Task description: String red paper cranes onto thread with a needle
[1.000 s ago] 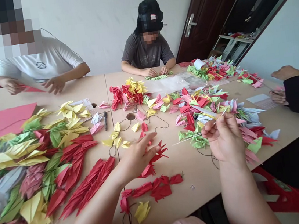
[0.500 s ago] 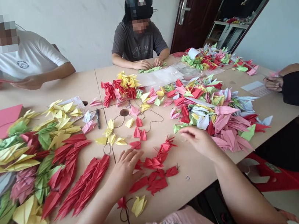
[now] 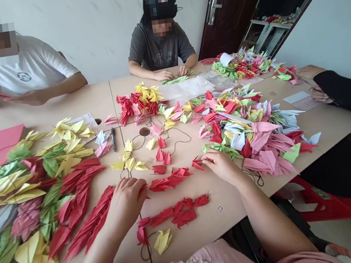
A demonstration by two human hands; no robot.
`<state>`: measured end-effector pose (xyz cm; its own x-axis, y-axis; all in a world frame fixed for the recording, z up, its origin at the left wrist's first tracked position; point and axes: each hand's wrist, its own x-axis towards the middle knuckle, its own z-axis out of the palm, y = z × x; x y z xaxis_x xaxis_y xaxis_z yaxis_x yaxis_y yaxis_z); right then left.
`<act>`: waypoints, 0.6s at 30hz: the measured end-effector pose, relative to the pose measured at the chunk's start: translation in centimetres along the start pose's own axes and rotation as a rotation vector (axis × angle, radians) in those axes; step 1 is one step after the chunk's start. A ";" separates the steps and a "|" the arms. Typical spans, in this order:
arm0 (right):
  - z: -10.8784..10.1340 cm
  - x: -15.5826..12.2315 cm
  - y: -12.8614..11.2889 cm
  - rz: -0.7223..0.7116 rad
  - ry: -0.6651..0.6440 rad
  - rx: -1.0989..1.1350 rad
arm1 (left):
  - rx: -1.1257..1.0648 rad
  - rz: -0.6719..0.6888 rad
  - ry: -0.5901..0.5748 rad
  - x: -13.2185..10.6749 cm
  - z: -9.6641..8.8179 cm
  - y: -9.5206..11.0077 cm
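A row of red paper cranes [image 3: 171, 180] stretches across the table between my two hands. My left hand [image 3: 128, 201] is closed at the left end of the row, with red paper showing at its fingertips. At the right end, my right hand [image 3: 222, 166] pinches a red paper crane [image 3: 197, 163] by its tip, a little apart from the row. Closer to me lies a second row of red cranes [image 3: 185, 213]. A yellow paper crane [image 3: 162, 241] rests below it beside a dark cord loop [image 3: 145, 252].
Colourful crane heaps lie left [image 3: 20, 214] and right [image 3: 261, 137]. A black pen [image 3: 113, 139] is near a table hole [image 3: 144, 131]. Across sits a person in a grey shirt [image 3: 162, 46]; a white-shirted person [image 3: 35, 64] holds red paper. A black sleeve [image 3: 345, 86] reaches in at right.
My left hand has moved left and closed on the row's end. My right hand has come down and left, now pinching a red crane. The upper row is straighter.
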<state>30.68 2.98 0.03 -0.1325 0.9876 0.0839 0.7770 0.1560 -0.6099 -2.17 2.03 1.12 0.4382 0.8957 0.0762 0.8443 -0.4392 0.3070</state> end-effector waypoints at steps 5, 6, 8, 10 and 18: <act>-0.8 -0.2 -0.9 -0.023 0.011 -0.007 | -0.011 -0.020 0.004 -0.1 0.3 -0.3; -0.8 -0.2 -1.3 -0.039 0.002 -0.005 | -0.016 -0.019 0.003 -0.1 0.3 -0.3; -0.4 -0.1 -2.4 -0.081 -0.032 -0.006 | -0.026 -0.014 0.002 -0.1 0.4 -0.2; 0.2 0.1 -3.4 -0.122 -0.073 -0.019 | -0.037 -0.009 0.000 -0.1 0.6 -0.2; 2.4 1.1 -4.7 -0.190 -0.175 -0.077 | -0.066 0.001 -0.010 -0.5 1.2 -0.5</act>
<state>25.41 3.29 1.09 -0.3794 0.9239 0.0498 0.7718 0.3457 -0.5337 -2.39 1.74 -0.22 0.4423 0.8943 0.0675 0.8217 -0.4343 0.3691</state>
